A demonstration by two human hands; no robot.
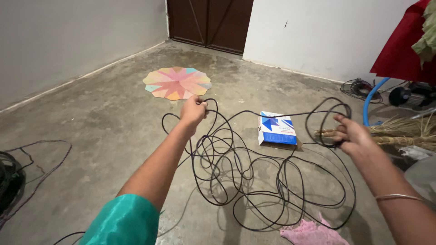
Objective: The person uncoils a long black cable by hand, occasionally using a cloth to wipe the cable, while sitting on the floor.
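My left hand was closed around a strand of the black cable, and my right hand gripped a small coil of the same cable, a taut length running between them above the blue and white box. Most of the cable sprawled in tangled loops on the concrete floor just in front of that box, toward me. Beyond the box to its left lay a multicoloured round mat, a pink cloth lay nearer me, and a straw broom and blue hose sat to its right.
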